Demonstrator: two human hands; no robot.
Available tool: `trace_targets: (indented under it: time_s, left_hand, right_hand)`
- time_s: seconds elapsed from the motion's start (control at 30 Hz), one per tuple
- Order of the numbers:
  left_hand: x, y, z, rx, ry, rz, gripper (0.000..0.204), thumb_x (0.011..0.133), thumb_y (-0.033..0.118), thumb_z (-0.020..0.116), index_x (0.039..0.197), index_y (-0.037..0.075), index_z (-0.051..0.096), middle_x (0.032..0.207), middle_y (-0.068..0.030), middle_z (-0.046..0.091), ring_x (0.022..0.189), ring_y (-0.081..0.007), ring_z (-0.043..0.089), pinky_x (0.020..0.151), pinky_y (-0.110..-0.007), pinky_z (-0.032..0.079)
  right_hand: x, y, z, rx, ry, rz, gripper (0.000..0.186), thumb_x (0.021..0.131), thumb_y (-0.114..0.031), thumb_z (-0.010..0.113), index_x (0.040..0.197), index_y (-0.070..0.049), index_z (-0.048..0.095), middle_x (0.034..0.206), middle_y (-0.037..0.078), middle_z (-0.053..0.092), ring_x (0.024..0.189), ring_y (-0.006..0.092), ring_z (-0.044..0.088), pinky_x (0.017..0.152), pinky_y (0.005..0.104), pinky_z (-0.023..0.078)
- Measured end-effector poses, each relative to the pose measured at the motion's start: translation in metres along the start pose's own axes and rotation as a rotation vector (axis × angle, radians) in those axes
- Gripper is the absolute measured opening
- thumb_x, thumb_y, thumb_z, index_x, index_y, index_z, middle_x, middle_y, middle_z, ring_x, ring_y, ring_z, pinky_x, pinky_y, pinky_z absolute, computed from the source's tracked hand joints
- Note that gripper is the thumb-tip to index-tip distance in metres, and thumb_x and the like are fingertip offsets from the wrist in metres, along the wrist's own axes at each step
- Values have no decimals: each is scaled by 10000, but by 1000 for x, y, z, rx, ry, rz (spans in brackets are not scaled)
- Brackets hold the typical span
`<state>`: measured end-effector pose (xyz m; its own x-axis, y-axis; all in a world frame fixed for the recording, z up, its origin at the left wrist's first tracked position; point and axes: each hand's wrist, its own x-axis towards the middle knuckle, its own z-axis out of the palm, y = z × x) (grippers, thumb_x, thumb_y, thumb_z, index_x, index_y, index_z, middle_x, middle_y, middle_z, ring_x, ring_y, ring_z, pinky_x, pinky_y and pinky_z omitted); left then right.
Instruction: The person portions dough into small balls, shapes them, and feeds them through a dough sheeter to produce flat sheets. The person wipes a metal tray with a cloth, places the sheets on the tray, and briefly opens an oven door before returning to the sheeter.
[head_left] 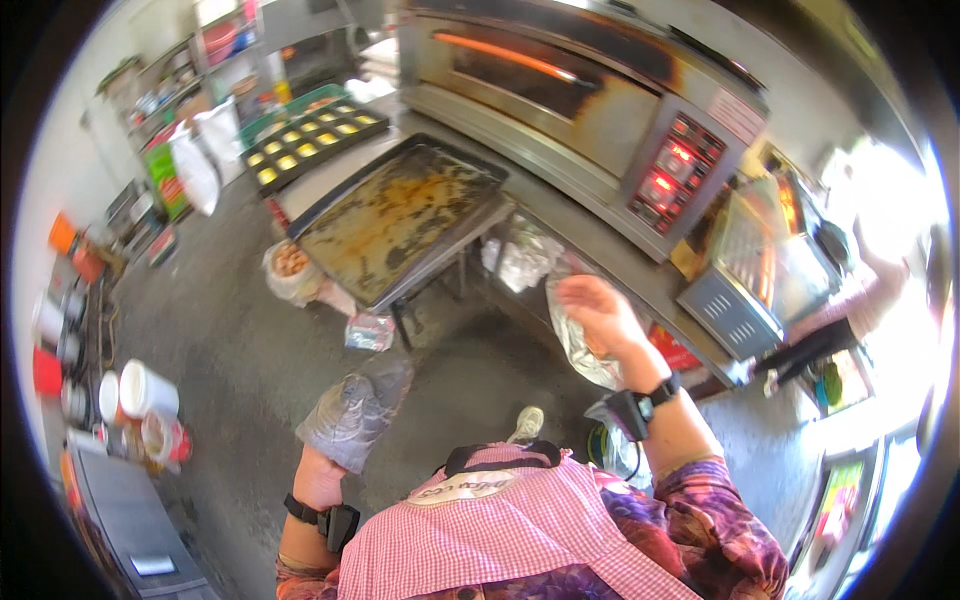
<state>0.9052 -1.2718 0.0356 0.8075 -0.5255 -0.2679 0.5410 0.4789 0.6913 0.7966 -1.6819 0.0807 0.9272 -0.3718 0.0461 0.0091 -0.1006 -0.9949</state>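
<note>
My left hand point(355, 415) is inside a grey quilted oven mitt point(370, 405), low at the left of my body, so its fingers are hidden. My bare right hand point(600, 310) is raised with loosely bent fingers, open and slightly blurred, over a crumpled silvery item point(568, 340) below the oven shelf; contact is not evident. Ahead of both hands, a stained, dark-rimmed baking tray point(390, 230) rests on a metal stand. Behind it lies a dark moulded tray point(315, 145) with several pale yellow fillings.
A steel oven point(525, 110) with lit red displays stands ahead, a glass-topped grey appliance point(740, 280) beside it. White buckets point(148, 390) line the left floor. A bag of eggs point(292, 265) sits by the stand. Another person's sleeve and dark-trousered leg point(825, 340) show at right.
</note>
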Motion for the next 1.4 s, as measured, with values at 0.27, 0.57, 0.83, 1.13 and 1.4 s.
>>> trace_targets:
  time_s: [0.27, 0.57, 0.83, 1.13, 1.4]
  left_hand:
    - [62, -50, 32, 202, -460, -238, 383, 912, 160, 547, 1242, -28, 505, 1204, -131, 579, 1039, -219, 591, 915, -350, 481]
    - [136, -76, 26, 75, -534, -381, 496, 906, 229, 517, 1322, -19, 409, 1289, -165, 514, 1140, -271, 537, 980, -399, 422]
    - [145, -62, -20, 106, -143, -122, 433, 920, 218, 485, 1295, 4, 453, 1209, -176, 571, 1085, -285, 566, 939, -415, 450]
    - [58, -64, -43, -13, 322, 111, 428, 898, 245, 545, 1239, -9, 493, 1158, -160, 591, 1049, -273, 578, 909, -396, 470]
    - [-26, -63, -59, -54, 448, 292, 428, 900, 256, 556, 1240, 1, 502, 1165, -156, 595, 1050, -274, 586, 916, -397, 472]
  right_hand:
    - [-13, 68, 72, 101, -626, 76, 781, 761, -127, 755, 1406, -75, 317, 1329, 128, 454, 1209, 224, 450, 934, 346, 451]
    - [21, 156, 13, 470, -282, 333, 434, 853, -117, 645, 1260, -76, 499, 1089, 50, 616, 955, 182, 612, 753, 320, 545]
    - [79, 231, -143, 703, 244, 326, 347, 876, -87, 596, 1195, -31, 472, 1148, 117, 557, 1074, 284, 552, 808, 493, 536]
    - [161, 406, -303, 154, 587, 657, 349, 828, -266, 606, 1055, -1, 603, 982, 159, 655, 943, 326, 609, 851, 458, 459]
    - [192, 424, -294, -556, 577, 425, 322, 845, -259, 510, 973, 11, 631, 942, 147, 643, 896, 290, 596, 753, 397, 478]
